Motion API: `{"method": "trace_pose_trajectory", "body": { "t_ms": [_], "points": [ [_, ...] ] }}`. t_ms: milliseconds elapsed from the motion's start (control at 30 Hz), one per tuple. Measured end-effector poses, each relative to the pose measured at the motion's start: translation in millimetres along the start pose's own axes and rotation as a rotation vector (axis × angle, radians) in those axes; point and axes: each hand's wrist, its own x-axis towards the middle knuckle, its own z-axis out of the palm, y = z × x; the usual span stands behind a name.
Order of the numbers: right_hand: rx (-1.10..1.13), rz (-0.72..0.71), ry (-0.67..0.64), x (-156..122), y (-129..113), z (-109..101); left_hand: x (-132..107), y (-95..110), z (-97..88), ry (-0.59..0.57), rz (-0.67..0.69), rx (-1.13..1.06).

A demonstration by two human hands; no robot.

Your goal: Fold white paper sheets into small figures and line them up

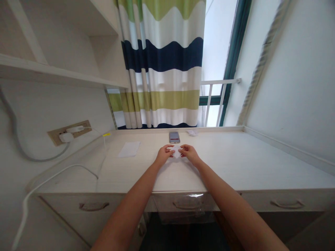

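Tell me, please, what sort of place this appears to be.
Probably a study corner in a home or dormitory: a white desk, open wall shelves and a striped curtain by a window.

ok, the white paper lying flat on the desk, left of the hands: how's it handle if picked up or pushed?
Probably light and floppy: the white paper looks thin. Pushed, it'd likely slide rather than tip or roll, lying flat on a smooth-looking desk. An edge may be fiddly to lift, sitting close to the surface.
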Motion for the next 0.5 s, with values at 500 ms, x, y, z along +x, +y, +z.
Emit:
{"method": "trace_pose_trajectory", "body": {
  "t_ms": [500],
  "points": [
    [0.08, -0.081, 0.022, -1.3, -7.2, -3.8, -0.3, 5.0, -1.2, 0.05, 0.037, -0.109]
  ]
}}
